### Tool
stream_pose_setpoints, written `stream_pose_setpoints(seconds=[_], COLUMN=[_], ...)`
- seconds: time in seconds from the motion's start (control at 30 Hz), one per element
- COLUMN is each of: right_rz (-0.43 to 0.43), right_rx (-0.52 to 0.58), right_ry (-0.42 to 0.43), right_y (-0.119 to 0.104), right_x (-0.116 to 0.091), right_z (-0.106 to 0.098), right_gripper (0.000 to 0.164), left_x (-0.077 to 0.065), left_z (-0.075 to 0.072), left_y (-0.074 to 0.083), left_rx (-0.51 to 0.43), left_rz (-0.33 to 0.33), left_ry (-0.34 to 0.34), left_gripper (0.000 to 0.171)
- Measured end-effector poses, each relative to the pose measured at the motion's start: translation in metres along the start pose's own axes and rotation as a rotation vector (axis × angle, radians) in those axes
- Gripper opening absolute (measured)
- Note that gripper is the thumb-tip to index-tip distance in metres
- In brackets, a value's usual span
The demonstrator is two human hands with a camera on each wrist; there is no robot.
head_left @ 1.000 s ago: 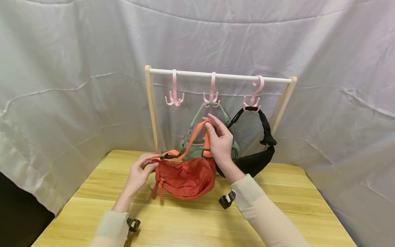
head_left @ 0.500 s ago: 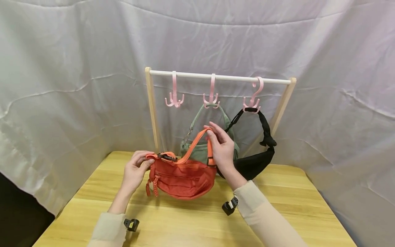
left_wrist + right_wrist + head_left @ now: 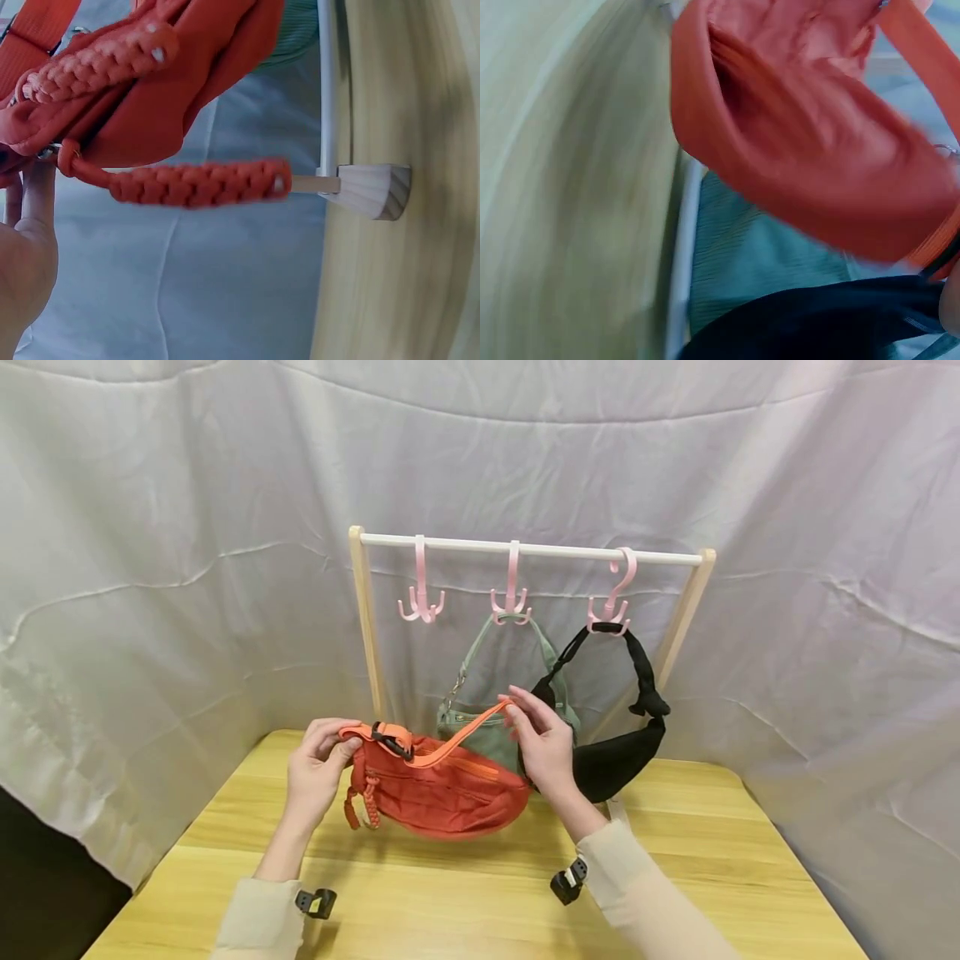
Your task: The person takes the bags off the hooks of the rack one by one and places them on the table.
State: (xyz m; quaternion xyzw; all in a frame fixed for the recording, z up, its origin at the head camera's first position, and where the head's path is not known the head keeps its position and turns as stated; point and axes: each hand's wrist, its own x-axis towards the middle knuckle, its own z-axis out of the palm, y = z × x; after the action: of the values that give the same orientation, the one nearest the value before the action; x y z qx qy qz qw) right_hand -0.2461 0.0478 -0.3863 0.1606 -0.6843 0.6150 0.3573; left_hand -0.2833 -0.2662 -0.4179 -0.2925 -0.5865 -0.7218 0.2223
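Head view: red bag, contents hidden, in left hand

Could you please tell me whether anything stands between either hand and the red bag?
Nothing visible does: the left hand pinches the red bag at its left end, and the right hand pinches its orange strap.
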Motion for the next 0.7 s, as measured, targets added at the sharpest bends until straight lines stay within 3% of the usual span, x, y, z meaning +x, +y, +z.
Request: stream_pose_setpoints(seconds=[0.33, 0.7], right_rz=[0.070, 0.102], right_rx=[-0.011, -0.009], right_ry=[0.011, -0.104], right_y=[0.021, 0.036], right_x=[-0.023, -0.042], right_z=[-0.005, -0.008], right_gripper=[0.029, 0.030], left_x=[0.006, 0.009], left_z=[0.005, 0.009], left_y=[0.010, 0.017], left_rx=[-0.044, -0.084], left_rz=[0.021, 0.062], left_ry=[0.025, 0.025], left_gripper=[0.022, 0.021])
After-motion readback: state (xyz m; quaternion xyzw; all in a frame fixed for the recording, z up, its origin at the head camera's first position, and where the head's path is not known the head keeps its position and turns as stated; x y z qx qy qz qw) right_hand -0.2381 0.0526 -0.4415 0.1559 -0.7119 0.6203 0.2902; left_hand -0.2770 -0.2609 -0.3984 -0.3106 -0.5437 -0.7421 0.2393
